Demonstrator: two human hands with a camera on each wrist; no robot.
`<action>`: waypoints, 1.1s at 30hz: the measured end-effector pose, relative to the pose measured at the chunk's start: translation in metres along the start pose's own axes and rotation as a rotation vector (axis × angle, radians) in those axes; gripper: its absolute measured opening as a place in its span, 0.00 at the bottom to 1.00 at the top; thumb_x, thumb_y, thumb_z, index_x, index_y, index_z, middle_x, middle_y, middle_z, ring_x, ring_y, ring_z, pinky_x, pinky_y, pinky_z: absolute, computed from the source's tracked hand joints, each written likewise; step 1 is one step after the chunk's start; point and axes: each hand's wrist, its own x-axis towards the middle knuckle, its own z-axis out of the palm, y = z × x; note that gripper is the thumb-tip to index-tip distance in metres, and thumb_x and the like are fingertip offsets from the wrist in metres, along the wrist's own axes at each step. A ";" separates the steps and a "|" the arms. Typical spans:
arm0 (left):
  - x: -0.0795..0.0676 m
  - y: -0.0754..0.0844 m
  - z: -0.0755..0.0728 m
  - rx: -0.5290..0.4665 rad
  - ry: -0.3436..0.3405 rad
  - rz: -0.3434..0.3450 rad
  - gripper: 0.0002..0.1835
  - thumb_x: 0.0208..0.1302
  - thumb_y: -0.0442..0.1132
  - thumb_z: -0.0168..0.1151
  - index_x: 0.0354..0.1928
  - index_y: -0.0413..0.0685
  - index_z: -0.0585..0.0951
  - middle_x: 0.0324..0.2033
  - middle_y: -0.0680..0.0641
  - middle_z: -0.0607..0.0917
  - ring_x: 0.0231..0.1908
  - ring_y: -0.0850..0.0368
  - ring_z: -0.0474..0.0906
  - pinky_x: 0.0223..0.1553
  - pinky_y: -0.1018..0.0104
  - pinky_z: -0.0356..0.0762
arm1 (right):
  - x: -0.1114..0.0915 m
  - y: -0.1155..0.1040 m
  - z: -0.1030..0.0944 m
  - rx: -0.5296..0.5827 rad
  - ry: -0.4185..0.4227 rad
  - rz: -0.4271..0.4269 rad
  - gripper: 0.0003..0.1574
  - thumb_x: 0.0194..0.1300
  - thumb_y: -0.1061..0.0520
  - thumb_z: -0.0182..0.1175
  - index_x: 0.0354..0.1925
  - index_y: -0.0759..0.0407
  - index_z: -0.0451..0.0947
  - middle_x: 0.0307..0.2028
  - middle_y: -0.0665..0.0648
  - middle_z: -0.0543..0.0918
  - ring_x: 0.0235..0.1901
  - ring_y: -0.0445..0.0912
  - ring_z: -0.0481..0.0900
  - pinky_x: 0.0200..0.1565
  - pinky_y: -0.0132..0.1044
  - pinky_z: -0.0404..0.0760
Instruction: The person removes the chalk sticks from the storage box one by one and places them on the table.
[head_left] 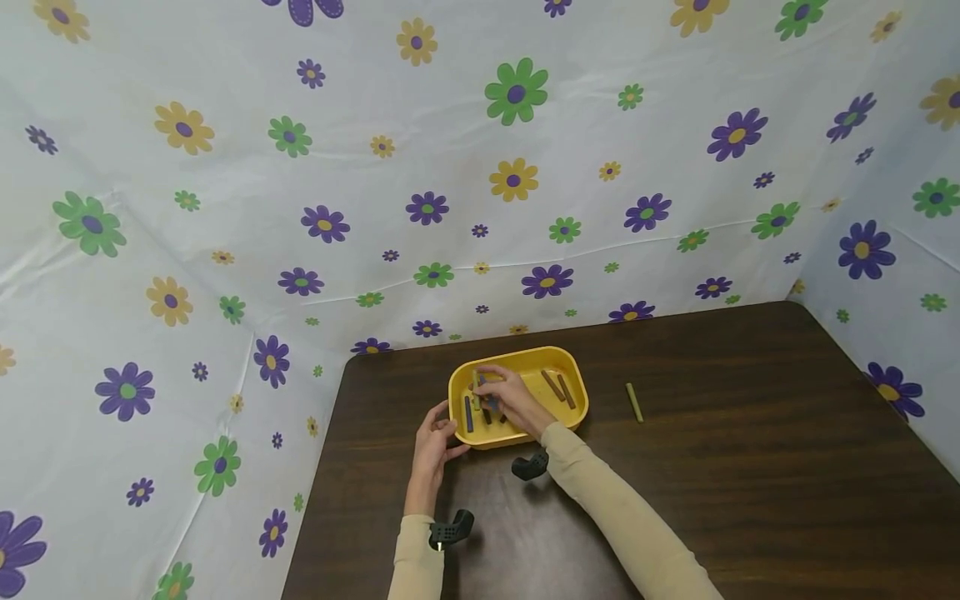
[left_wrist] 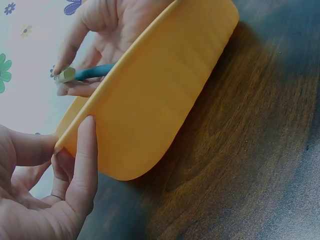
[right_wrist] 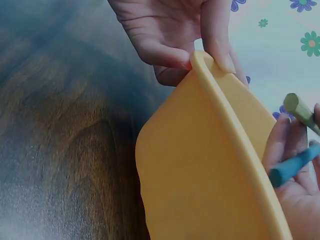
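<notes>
A yellow plastic tray (head_left: 558, 354) stands on the table with several short sticks in it. My left hand (head_left: 429, 450) pinches the rim at its near left corner, thumb and fingers on either side of the wall (left_wrist: 145, 95). Over the tray's left half, my right hand (head_left: 513, 398) holds an olive-green crayon-like stick (right_wrist: 295, 106) between its fingertips. A teal stick (right_wrist: 287, 169) also lies in that hand, against the fingers. Below it in the tray are a dark blue stick (head_left: 468, 414) and a black stick (head_left: 487, 415); the hand partly hides others.
Two brown sticks (head_left: 552, 385) lie in the tray's right half. Another olive-green stick (head_left: 634, 402) rests on the dark wood table (head_left: 735, 433), right of the tray. Flower-printed white sheeting (head_left: 450, 192) rises behind the table and along both sides.
</notes>
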 end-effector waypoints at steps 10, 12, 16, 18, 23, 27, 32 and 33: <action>-0.001 0.001 0.001 0.002 -0.001 -0.009 0.27 0.70 0.32 0.50 0.70 0.41 0.61 0.51 0.29 0.69 0.53 0.30 0.71 0.38 0.54 0.83 | -0.001 0.000 -0.001 0.017 0.017 0.057 0.30 0.65 0.64 0.59 0.64 0.67 0.66 0.56 0.70 0.72 0.48 0.56 0.77 0.44 0.42 0.80; -0.001 0.001 0.001 0.004 0.002 -0.010 0.27 0.70 0.32 0.50 0.70 0.41 0.61 0.51 0.29 0.69 0.53 0.30 0.71 0.39 0.53 0.83 | -0.001 -0.001 -0.002 0.030 0.030 0.059 0.30 0.65 0.64 0.59 0.64 0.66 0.66 0.56 0.69 0.72 0.45 0.52 0.78 0.41 0.40 0.79; -0.001 0.000 0.001 0.000 0.003 -0.013 0.27 0.70 0.32 0.50 0.70 0.41 0.61 0.51 0.29 0.69 0.54 0.29 0.70 0.39 0.53 0.83 | -0.002 -0.001 -0.004 -0.011 0.048 0.041 0.30 0.65 0.62 0.60 0.64 0.63 0.67 0.52 0.68 0.76 0.43 0.54 0.79 0.36 0.38 0.80; -0.001 0.000 0.002 -0.002 0.002 -0.011 0.27 0.70 0.32 0.50 0.70 0.41 0.61 0.51 0.29 0.69 0.54 0.29 0.70 0.38 0.53 0.83 | -0.003 -0.001 -0.004 -0.050 0.055 0.029 0.30 0.64 0.61 0.62 0.64 0.61 0.69 0.51 0.67 0.78 0.47 0.60 0.78 0.35 0.38 0.81; -0.001 0.000 0.002 0.000 0.004 -0.007 0.27 0.70 0.32 0.50 0.70 0.41 0.61 0.51 0.29 0.69 0.54 0.29 0.70 0.38 0.54 0.83 | -0.003 -0.002 -0.006 -0.096 0.063 -0.017 0.30 0.63 0.61 0.63 0.62 0.59 0.70 0.50 0.63 0.79 0.56 0.66 0.71 0.41 0.45 0.82; -0.001 0.000 0.001 0.002 0.004 -0.005 0.27 0.70 0.32 0.50 0.70 0.41 0.61 0.51 0.29 0.69 0.54 0.29 0.70 0.38 0.54 0.83 | -0.004 -0.003 -0.006 -0.169 0.110 -0.091 0.28 0.61 0.61 0.65 0.59 0.59 0.72 0.47 0.62 0.79 0.51 0.64 0.76 0.45 0.50 0.80; -0.001 -0.001 0.001 -0.001 0.003 -0.003 0.27 0.70 0.31 0.50 0.70 0.41 0.62 0.51 0.29 0.69 0.54 0.29 0.70 0.37 0.55 0.83 | -0.004 -0.001 -0.007 -0.290 0.187 -0.183 0.25 0.59 0.61 0.67 0.55 0.59 0.75 0.42 0.61 0.80 0.41 0.57 0.81 0.46 0.50 0.80; -0.001 -0.001 0.001 -0.001 0.003 -0.003 0.27 0.70 0.31 0.50 0.70 0.41 0.62 0.51 0.28 0.68 0.54 0.29 0.70 0.37 0.56 0.83 | -0.004 0.000 -0.007 -0.290 0.196 -0.195 0.24 0.59 0.61 0.67 0.54 0.59 0.75 0.41 0.61 0.80 0.40 0.56 0.81 0.47 0.51 0.79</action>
